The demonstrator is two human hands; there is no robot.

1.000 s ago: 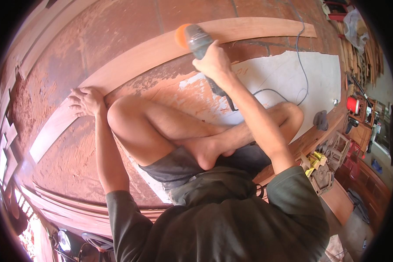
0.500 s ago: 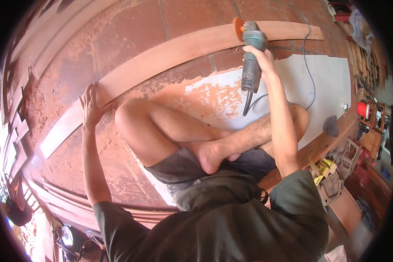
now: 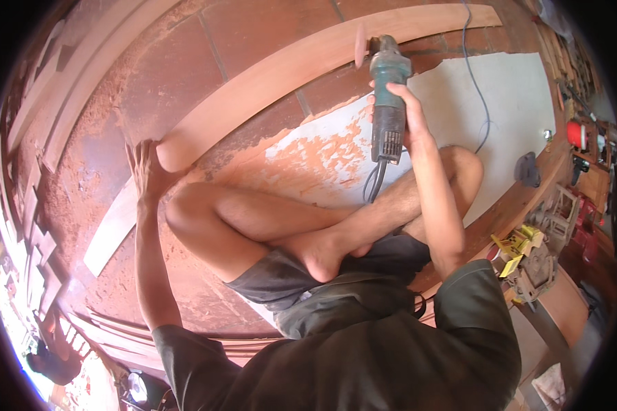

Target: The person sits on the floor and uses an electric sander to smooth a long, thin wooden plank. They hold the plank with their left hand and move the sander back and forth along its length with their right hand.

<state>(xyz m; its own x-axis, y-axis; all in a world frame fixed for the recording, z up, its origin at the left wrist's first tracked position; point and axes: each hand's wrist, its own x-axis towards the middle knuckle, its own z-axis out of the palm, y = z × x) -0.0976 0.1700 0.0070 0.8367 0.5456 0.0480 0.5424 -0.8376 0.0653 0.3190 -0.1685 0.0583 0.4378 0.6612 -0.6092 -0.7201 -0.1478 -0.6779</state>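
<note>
My right hand (image 3: 406, 113) is wrapped around the body of a teal and black angle grinder (image 3: 391, 103). Its pinkish round disc (image 3: 360, 46) appears over the long curved wooden board (image 3: 253, 92), edge-on to me; whether they touch I cannot tell. The grinder's cord drops from its lower end toward my shin. My left hand (image 3: 146, 175) lies across the board toward its left end, fingers spread over the far edge. The board lies on the reddish tiled floor, beyond my crossed legs.
A white sheet (image 3: 507, 96) with orange-brown sawdust lies before my legs. A cable (image 3: 483, 109) crosses it. More boards (image 3: 82, 103) lie at the left. Yellow and wooden tools (image 3: 524, 250) and a dark lump (image 3: 526, 169) are at the right. Another person (image 3: 58, 359) is at lower left.
The view has shifted. My right hand has brought the grinder slightly closer and more upright, and its disc now looks pinkish rather than orange. My left hand remains on the board.
</note>
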